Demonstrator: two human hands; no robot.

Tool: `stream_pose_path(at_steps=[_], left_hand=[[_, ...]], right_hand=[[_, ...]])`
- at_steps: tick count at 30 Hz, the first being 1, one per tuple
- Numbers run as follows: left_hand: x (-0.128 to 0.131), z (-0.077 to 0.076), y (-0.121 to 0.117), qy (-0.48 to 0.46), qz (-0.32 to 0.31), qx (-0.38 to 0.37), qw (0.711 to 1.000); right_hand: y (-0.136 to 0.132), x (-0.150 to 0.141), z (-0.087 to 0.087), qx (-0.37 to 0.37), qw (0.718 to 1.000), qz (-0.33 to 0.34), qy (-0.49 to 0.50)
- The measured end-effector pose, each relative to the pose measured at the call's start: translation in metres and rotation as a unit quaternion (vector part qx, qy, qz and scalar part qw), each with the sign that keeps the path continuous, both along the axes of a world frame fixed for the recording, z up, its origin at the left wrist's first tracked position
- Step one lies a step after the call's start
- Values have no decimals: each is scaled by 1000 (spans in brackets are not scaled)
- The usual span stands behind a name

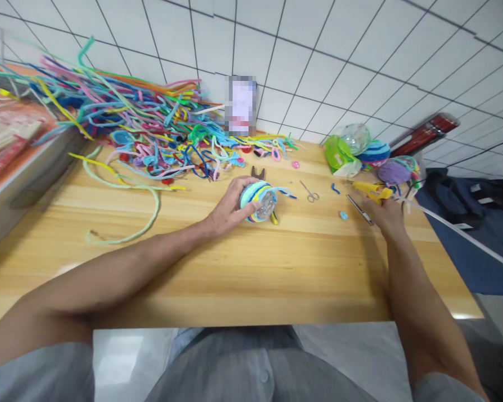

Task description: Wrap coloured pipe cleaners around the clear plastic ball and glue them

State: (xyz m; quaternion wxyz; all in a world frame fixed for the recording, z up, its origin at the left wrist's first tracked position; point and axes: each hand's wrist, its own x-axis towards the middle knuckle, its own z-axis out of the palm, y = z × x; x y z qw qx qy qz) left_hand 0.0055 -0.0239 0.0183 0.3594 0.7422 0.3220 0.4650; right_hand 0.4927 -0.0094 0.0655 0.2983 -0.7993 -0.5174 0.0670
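Observation:
My left hand [233,209] is wrapped around a clear plastic ball [267,205] banded with blue, yellow and other pipe cleaners, one loose end sticking out to the right. Pliers lie behind and partly under it; their dark jaws [258,172] and a yellow handle [274,218] show. At the right, my right hand [386,215] grips a yellow hot glue gun [371,190] with a long white glue stick [465,231] trailing from its back. Beneath that hand lies a slim metal pen-like tool [359,209]. Small scissors [310,192] rest between the hands.
A large heap of pipe cleaners [151,123] covers the back left, beside a box [29,184]. A phone [241,106] leans on the tiled wall. Wrapped balls [394,170], a green packet [339,156] and a red cylinder [427,134] stand back right.

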Motion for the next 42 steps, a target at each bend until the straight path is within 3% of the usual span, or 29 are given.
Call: stream_pose_path(at_steps=[3,5,9,11,14,22,37,42], left_hand=[[0,0,-1,-2,-1,-6,1000],[1,1,-1,-5,-1,-9,1000],[0,1,-1,-9,0,-12,1000],[0,1,-1,-7,-4,-11,1000],[-1,2,-1,-7,-9,-8,1000],[-1,3,-2,-9,-15,-4,1000],[5,5,1,-19,-5,-21,1000],[5,2,0,-24,6,-39,999]], right_hand=[[-12,-23,17,63,986,111,109],[-29,-50,29,59,972,170,151],[-60,-125,46,18,907,333,256],[-66,-158,48,-20,886,378,269],[-64,-185,42,-38,874,391,286],[-54,-183,26,-56,871,393,289],[-38,-189,36,-69,861,407,296],[-27,-189,35,-82,838,441,311]])
